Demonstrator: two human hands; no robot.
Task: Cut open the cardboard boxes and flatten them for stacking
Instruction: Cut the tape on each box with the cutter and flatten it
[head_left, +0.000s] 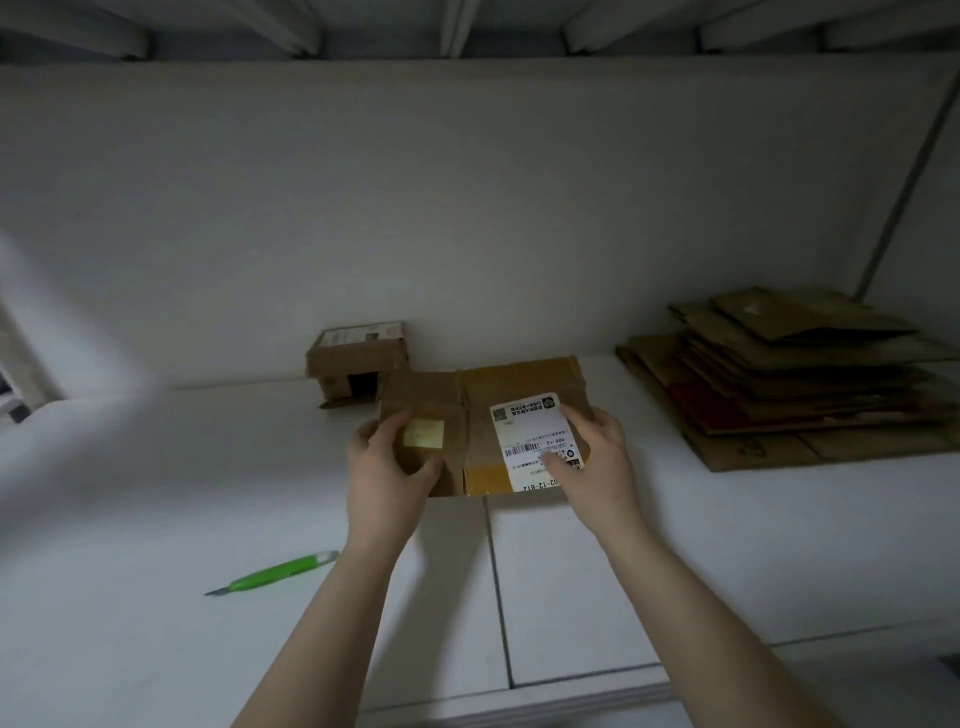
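- A flattened cardboard box (483, 426) is held in the middle of the view, above the white table (156, 519), with its broad face turned up towards the camera.
- Whether the box's lower edge touches the table cannot be told.
- The box's left part is gripped by the left hand (387, 462); the thumb is laid on the face near the lower edge and the fingers are curled round the left side.
- The box's right part is gripped by the right hand (597, 457); the thumb is pressed on a white label (530, 441) and the fingers are wrapped at the right edge.
- A vertical crease is seen down the middle of the box; a yellow patch (424, 433) is stuck to the left of it and the label to the right.
- A small cardboard box (358, 358), still standing in shape, is set just behind the held box and to its left, against the wall (467, 208); a flap is opened at its front.
- A stack of flattened cardboard (789, 384) is piled well to the right of the held box, on the table by the wall.
- A green utility knife (275, 571) is laid on the table in front of the held box and to its left, apart from both hands, its blade end pointed left.
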